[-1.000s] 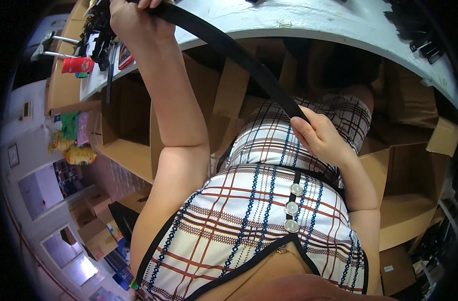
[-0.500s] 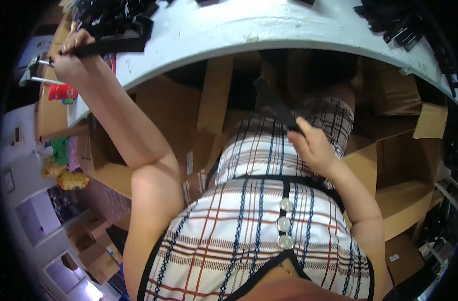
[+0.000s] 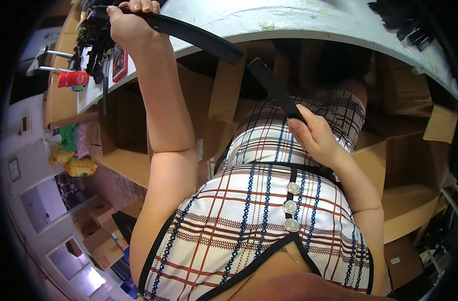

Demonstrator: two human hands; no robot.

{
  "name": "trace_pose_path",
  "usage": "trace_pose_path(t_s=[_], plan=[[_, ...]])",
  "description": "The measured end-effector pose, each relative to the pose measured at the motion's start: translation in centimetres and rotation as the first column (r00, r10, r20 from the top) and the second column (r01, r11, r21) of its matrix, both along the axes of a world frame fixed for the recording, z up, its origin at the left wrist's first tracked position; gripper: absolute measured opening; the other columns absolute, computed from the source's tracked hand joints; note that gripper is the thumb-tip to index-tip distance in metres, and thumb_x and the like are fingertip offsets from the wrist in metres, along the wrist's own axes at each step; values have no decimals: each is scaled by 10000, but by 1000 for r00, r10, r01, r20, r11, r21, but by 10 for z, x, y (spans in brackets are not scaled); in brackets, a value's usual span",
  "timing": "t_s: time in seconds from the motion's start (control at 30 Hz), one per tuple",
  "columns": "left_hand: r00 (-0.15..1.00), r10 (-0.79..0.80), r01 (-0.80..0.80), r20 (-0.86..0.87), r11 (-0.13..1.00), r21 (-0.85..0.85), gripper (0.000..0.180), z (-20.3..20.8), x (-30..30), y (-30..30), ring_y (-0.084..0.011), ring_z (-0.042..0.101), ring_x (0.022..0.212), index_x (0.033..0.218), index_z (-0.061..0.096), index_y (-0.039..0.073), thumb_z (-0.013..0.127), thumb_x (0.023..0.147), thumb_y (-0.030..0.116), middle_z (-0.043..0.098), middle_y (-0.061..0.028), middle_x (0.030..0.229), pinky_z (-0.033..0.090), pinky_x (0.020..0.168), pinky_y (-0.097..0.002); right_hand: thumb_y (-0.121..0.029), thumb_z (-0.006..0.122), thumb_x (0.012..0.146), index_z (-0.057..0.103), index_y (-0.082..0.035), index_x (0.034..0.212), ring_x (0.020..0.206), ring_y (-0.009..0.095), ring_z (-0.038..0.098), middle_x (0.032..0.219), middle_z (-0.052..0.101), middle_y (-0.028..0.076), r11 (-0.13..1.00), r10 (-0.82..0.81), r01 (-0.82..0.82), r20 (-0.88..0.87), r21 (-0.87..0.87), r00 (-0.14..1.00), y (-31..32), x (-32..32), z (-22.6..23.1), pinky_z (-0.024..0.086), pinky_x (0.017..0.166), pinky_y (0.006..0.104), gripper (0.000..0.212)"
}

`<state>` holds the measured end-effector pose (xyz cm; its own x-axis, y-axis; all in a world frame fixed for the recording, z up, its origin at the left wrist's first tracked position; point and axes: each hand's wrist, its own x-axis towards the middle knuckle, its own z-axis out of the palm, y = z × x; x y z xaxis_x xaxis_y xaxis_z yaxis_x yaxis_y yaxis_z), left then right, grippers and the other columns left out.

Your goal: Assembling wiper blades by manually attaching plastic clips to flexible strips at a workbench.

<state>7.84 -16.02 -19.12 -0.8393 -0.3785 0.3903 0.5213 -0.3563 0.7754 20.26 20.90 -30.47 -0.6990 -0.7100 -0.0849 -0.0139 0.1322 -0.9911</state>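
Note:
My left hand [image 3: 134,22] is raised above the left part of the white table, its fingers closed on a long black strip [image 3: 196,39]. This strip slants down to the right, past the table's front edge. Over my lap, my right hand [image 3: 314,131] grips a second flat black strip [image 3: 274,88] by its lower end, with thumb and fingers on it. Its free end points up and to the left, close to the tip of the first strip but apart from it. What the strips are for their kind I cannot make out.
The curved white table [image 3: 269,20] spans the top. More black pieces lie at its right [image 3: 409,25] and left [image 3: 92,62]. A red-cased phone [image 3: 119,62] and a red can [image 3: 73,79] are at the left. Open cardboard boxes [image 3: 409,175] stand below the table.
My left hand has moved right, and the strip in it now reaches toward my lap. The right hand's strip has shifted slightly and stays in its grip.

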Motion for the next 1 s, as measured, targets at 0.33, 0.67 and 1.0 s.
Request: trace_pose_path(t_s=[0.33, 0.67, 1.0], plan=[[968, 241, -248, 66, 955, 161, 358, 15, 7, 59, -119, 352, 431, 787, 428, 146, 341, 1058, 363, 337, 29, 561, 313, 386, -263, -289, 508, 1006, 519, 29, 1049, 681, 344, 611, 762, 601, 216, 1000, 1, -1, -12, 20, 1000, -7, 3, -5, 457, 610, 376, 321], [976, 219, -219, 16, 970, 103, 342, 19, 8, 45, -124, 364, 438, 804, 448, 147, 341, 1058, 350, 351, 22, 566, 326, 391, -266, -286, 506, 1009, 522, 10, 1051, 630, 280, 586, 717, 588, 160, 999, 15, -14, 23, -40, 1000, -9, 3, -3, 447, 586, 334, 299], [982, 187, -185, -14, 979, 91, 343, 12, -1, 56, -126, 381, 450, 817, 449, 140, 334, 1059, 354, 373, 18, 580, 337, 397, -265, -281, 501, 1012, 523, 13, 1051, 602, 250, 565, 708, 585, 138, 997, -5, 7, 21, -77, 1000, -6, 2, -2, 432, 567, 325, 297]])
